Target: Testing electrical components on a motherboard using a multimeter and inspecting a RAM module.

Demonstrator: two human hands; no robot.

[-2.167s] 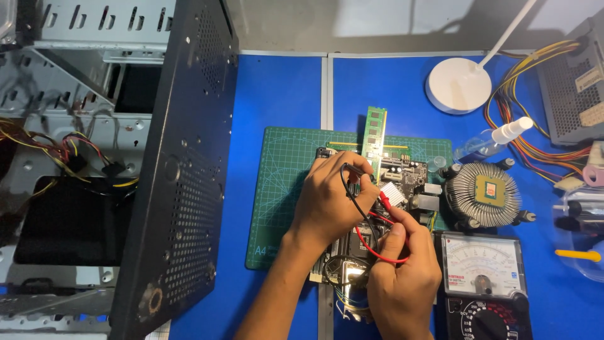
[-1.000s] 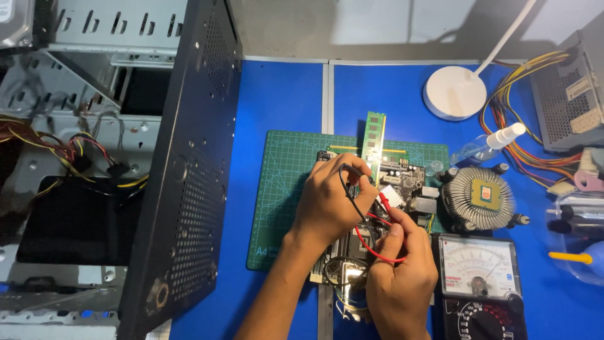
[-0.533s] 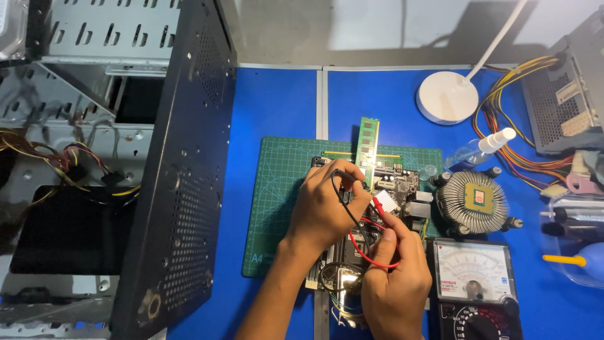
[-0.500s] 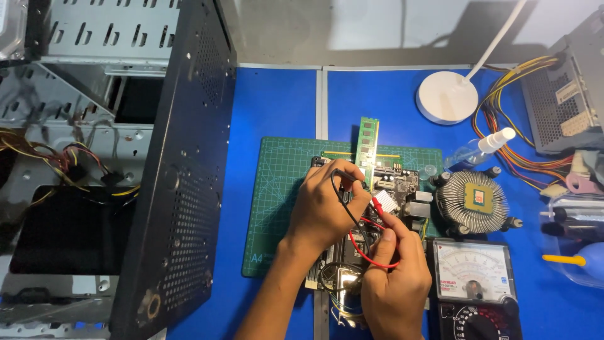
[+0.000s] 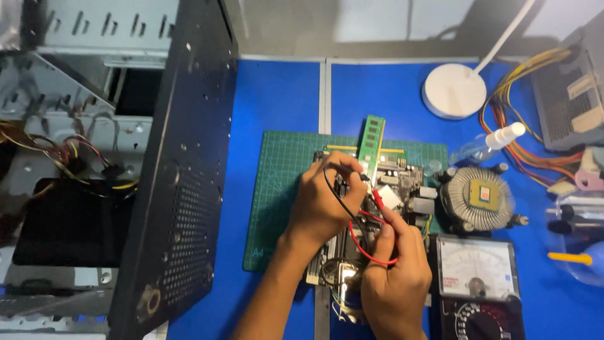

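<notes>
Probing underway: left hand pinching black probe, right hand pinching red probe, both tips on motherboard atop green mat. Analog multimeter beside; needle reading unclear.

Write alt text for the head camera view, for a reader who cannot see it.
A person's left hand holds a black probe and the right hand a red probe against a motherboard on a green cutting mat. An analog multimeter sits at the right, below a CPU cooler; an open computer case stands at the left.
</notes>
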